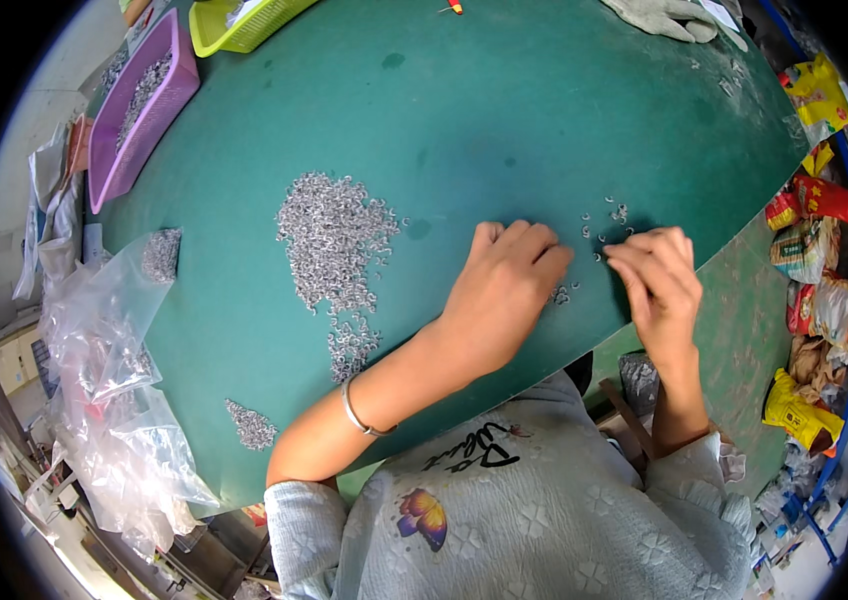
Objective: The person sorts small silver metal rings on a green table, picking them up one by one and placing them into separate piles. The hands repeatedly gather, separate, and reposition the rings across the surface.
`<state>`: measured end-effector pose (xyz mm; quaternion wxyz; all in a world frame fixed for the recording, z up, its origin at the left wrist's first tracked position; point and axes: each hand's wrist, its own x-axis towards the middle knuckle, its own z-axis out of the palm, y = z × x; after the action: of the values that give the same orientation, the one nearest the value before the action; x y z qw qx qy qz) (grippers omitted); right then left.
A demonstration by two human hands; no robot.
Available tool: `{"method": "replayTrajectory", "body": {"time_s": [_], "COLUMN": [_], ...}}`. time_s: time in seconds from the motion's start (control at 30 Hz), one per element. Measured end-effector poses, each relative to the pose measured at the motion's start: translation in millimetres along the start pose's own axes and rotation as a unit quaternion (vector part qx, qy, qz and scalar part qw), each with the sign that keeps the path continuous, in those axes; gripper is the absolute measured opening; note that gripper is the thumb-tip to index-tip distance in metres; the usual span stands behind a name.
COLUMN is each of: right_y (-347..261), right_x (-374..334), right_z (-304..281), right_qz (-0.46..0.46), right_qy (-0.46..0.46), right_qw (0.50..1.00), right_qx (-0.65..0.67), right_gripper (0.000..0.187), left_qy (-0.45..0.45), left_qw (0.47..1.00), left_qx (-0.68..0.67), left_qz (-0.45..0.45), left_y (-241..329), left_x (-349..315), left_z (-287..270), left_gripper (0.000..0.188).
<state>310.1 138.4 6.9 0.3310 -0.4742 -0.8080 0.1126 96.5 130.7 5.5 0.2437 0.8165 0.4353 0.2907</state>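
Many small silver-grey metal pieces, curved like open rings, lie in a large heap [336, 240] on the green tabletop [464, 110]. My left hand [506, 285] is to the right of that heap, fingers curled down to the table. Beside its fingertips is a small cluster of the pieces [562, 294]. Across from it, my right hand [659, 285] has thumb and fingers drawn together next to a few scattered pieces [602, 222]. Whatever either hand pinches is too small or hidden to make out. A smaller pile [251, 425] sits near the left forearm.
At the far left stand a purple basket [159, 110] of similar pieces and a yellow-green basket [244, 30]. Clear plastic bags [109, 350] hang over the left edge, one holding pieces. A grey glove [659, 15] lies at the far right. Colourful packages [844, 310] line the right side.
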Motion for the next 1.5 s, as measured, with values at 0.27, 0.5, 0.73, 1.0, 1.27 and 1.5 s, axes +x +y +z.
{"method": "replayTrajectory", "body": {"time_s": [0.27,0.5,0.73,1.0,1.27,1.5], "right_y": [1,-3,-4,-9,-14,-5], "right_x": [6,3,6,8,13,25], "right_z": [12,6,12,10,5,25], "right_qz": [0.024,0.063,0.116,0.093,0.078,0.039], "right_qy": [0.006,-0.029,-0.008,-0.034,-0.058,0.011], "right_qw": [0.997,0.998,0.993,0.995,0.995,0.998], "right_qx": [-0.078,-0.008,-0.028,-0.014,-0.029,-0.057], "right_gripper": [0.016,0.016,0.014,0.014,0.016,0.017], "left_qy": [-0.009,0.044,0.031,0.027,0.038,0.028], "left_qw": [0.995,0.997,0.989,0.987,0.988,0.994], "left_qx": [0.093,-0.032,-0.094,-0.094,-0.061,-0.061], "left_qz": [0.024,-0.057,-0.107,-0.13,-0.137,-0.083], "left_y": [-6,-4,-7,-14,-11,-17], "left_x": [29,17,16,12,13,9], "left_z": [21,7,-3,-9,-7,-5], "left_gripper": [0.012,0.009,0.008,0.009,0.012,0.014]}}
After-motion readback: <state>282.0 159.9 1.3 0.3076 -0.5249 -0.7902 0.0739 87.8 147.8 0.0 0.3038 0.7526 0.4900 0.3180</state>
